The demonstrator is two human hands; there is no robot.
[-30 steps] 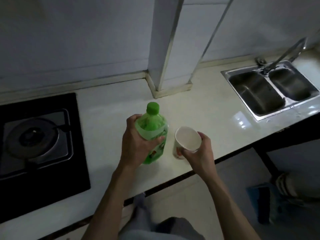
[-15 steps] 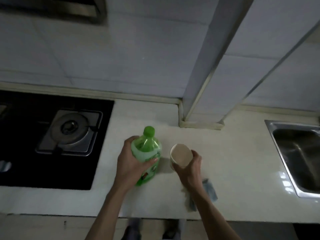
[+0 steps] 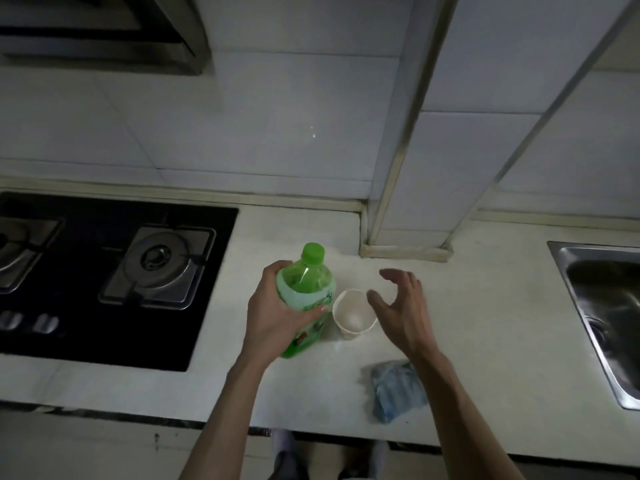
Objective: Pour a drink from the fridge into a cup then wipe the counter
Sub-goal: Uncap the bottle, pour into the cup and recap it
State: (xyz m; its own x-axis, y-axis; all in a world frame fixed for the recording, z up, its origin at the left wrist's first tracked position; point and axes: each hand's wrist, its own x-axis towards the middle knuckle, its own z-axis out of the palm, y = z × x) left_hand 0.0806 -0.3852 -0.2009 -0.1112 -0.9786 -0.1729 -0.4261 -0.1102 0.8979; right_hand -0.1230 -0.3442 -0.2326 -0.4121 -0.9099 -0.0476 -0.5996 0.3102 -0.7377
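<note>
Left hand [image 3: 277,317] grips bottle [image 3: 306,299]; right hand [image 3: 398,310] spread beside cup [image 3: 353,313].

capped green bottle [image 3: 306,289] beside white cup [image 3: 353,313]

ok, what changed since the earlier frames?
Right hand let go of the cup and drew off to its right, fingers spread. The cup now stands alone on the counter beside the bottle. Unchanged: left hand keeps its grip on the bottle, cap on.
</note>
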